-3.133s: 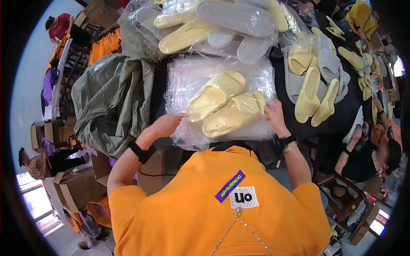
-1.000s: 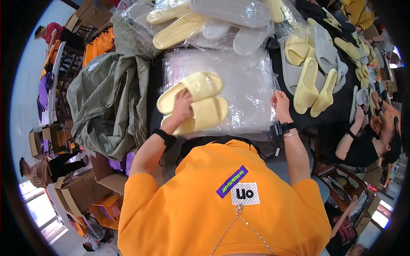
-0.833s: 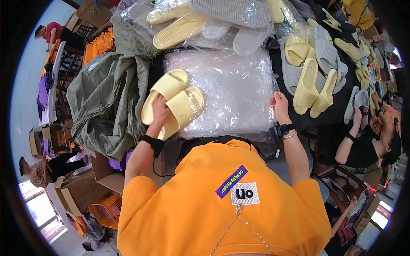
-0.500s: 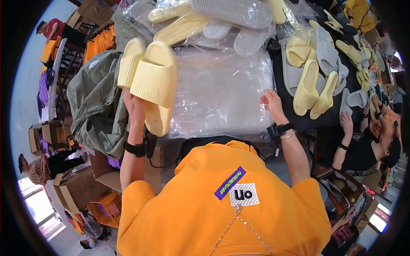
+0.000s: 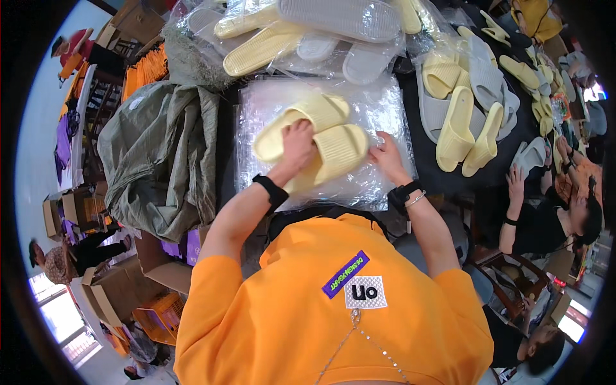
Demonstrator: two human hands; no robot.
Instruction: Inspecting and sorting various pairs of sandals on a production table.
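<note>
A pair of pale yellow slippers (image 5: 343, 151) lies slanted over a stack of clear plastic bags (image 5: 256, 183) in front of me, toes pointing to the right. My left hand (image 5: 299, 144) is closed on the pair at the middle, its fingers on the inner sides of both slippers. Close to the toe of the nearer slipper is my right hand (image 5: 387, 157), with its fingers apart above the right part of the bags. Whether its fingertips touch the slipper or the plastic is hard to make out.
Bagged slippers (image 5: 340, 19) are heaped beyond the stack. Loose yellow and grey slippers (image 5: 457, 128) lie on the dark table to the right. A grey-green sack (image 5: 160, 154) slumps at the left above open cardboard boxes (image 5: 122, 289). A co-worker's hand (image 5: 516, 186) is at the right.
My left hand has brought the yellow slippers from the upper left, where they were raised, down and right over the plastic bags. My right hand has moved slightly left.
</note>
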